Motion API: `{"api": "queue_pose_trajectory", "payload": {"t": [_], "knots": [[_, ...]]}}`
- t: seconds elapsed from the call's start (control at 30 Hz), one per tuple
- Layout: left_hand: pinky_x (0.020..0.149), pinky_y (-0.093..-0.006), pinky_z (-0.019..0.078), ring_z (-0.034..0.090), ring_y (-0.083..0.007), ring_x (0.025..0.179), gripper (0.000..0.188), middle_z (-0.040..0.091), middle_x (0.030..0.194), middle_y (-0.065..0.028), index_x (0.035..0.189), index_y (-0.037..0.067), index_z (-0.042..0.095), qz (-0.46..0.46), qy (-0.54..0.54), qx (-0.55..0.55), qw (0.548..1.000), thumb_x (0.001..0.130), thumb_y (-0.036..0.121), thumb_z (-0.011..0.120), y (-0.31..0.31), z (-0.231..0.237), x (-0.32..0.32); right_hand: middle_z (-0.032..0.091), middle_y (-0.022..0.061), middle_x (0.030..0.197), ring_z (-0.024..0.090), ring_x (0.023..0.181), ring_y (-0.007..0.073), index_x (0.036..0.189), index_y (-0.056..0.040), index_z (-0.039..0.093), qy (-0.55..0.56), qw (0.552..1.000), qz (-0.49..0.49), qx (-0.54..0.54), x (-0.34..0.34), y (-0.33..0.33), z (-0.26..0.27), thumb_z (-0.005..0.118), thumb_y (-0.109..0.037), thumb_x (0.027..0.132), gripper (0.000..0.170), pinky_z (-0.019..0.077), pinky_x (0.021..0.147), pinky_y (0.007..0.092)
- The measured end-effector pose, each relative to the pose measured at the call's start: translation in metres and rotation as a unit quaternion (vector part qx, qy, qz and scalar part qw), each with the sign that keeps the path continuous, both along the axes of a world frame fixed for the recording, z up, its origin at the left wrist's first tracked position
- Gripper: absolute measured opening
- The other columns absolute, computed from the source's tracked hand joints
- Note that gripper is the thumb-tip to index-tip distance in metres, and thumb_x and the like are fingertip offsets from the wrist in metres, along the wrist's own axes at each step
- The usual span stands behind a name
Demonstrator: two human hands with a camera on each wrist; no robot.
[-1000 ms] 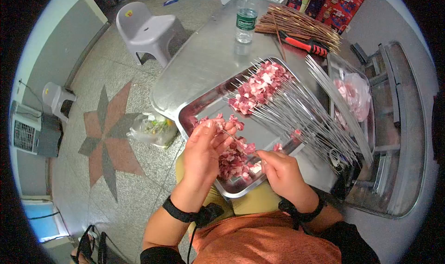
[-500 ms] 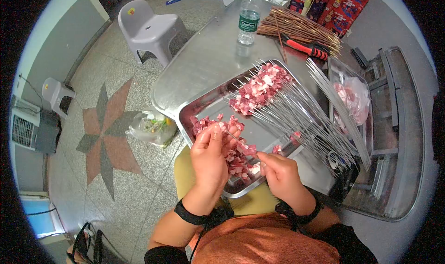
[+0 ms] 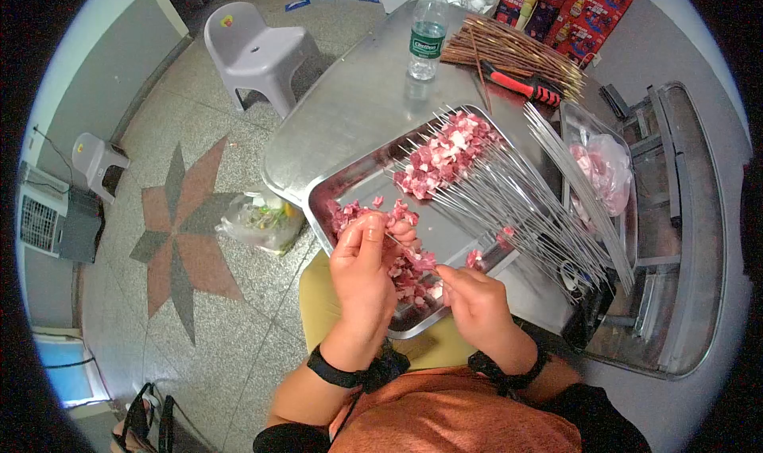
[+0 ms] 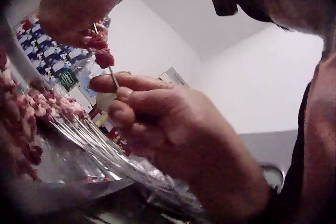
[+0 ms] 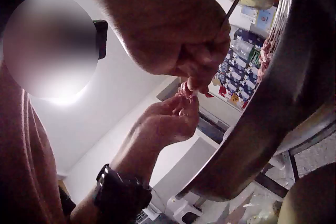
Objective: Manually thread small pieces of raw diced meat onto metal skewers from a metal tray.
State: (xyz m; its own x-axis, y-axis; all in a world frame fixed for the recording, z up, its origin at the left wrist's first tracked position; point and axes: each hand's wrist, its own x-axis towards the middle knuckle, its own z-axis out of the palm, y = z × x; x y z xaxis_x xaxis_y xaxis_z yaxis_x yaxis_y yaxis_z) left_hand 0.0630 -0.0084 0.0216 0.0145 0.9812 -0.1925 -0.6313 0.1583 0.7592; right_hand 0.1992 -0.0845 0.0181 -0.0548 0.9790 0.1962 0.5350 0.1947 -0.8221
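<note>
In the head view my left hand (image 3: 362, 274) pinches a bit of raw meat between thumb and fingertips at the far end of a thin metal skewer. My right hand (image 3: 481, 306) grips that skewer (image 4: 113, 75) farther back, thumb against forefinger. Threaded pieces of meat (image 4: 103, 56) sit on it between the two hands. The skewer's rear end sticks out behind the right hand in the right wrist view. Both hands are above a steel tray (image 3: 350, 173) with loose cut meat (image 3: 409, 286) at its near side. Filled skewers (image 3: 445, 155) lie at its far end.
Bare metal skewers (image 3: 576, 191) lie right of the tray, beside bagged meat (image 3: 608, 175). A water bottle (image 3: 427, 44), a bundle of brown sticks (image 3: 517, 52) and a red-and-black handled tool (image 3: 524, 81) stand or lie farther back. A plastic bag (image 3: 262, 218) rests on the floor at left.
My left hand and forearm have shifted to the right, and the left fingers have drawn in closer round the skewer's end. The right hand stays nearly in place, holding the skewer.
</note>
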Motion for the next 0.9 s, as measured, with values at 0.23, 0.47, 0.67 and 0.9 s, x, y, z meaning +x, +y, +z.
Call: {"api": "queue_pose_trajectory", "payload": {"t": [0.23, 0.47, 0.67, 0.9], "knots": [[0.067, -0.0279, 0.0486, 0.061, -0.0159, 0.078, 0.018, 0.064, 0.086, -0.0094, 0.091, 0.003, 0.056, -0.024, -0.04, -0.065, 0.997, 0.092, 0.02, 0.049, -0.007, -0.004, 0.006, 0.056, 0.0171, 0.077, 0.057, 0.067, 0.0341, 0.106, 0.0017, 0.054, -0.02, 0.999, -0.007, 0.042, -0.003, 0.005, -0.007, 0.051, 0.001, 0.076, 0.03, 0.0461, 0.058, 0.0388], [0.069, -0.032, 0.0506, 0.059, -0.0182, 0.076, 0.02, 0.06, 0.092, -0.012, 0.099, 0.002, 0.052, -0.104, 0.068, -0.012, 0.992, 0.09, 0.019, 0.051, -0.001, -0.006, -0.006, 0.058, 0.017, 0.076, 0.059, 0.067, 0.0313, 0.104, 0.0034, 0.055, 0.012, 0.999, -0.006, 0.029, 0.008, 0.011, -0.004, 0.05, 0.001, 0.077, 0.027, 0.0465, 0.059, 0.0371], [0.066, -0.0271, 0.0499, 0.06, -0.0172, 0.076, 0.025, 0.062, 0.09, -0.0118, 0.108, -0.001, 0.053, -0.06, 0.083, 0.005, 0.995, 0.086, 0.011, 0.056, 0.003, -0.007, -0.023, 0.059, 0.0172, 0.074, 0.059, 0.067, 0.031, 0.102, 0.0033, 0.056, 0.064, 0.998, 0.012, -0.027, 0.023, 0.011, 0.0, 0.051, 0.0, 0.077, 0.026, 0.0462, 0.061, 0.0367], [0.074, -0.0293, 0.0518, 0.062, -0.0188, 0.085, 0.025, 0.062, 0.095, -0.0118, 0.112, -0.002, 0.053, -0.054, 0.105, 0.027, 0.993, 0.089, 0.006, 0.051, 0.001, -0.001, -0.03, 0.058, 0.018, 0.078, 0.058, 0.07, 0.0334, 0.104, 0.0003, 0.056, -0.062, 0.996, 0.053, -0.031, 0.028, 0.012, 0.024, 0.051, 0.0, 0.076, 0.029, 0.0464, 0.062, 0.038]]}}
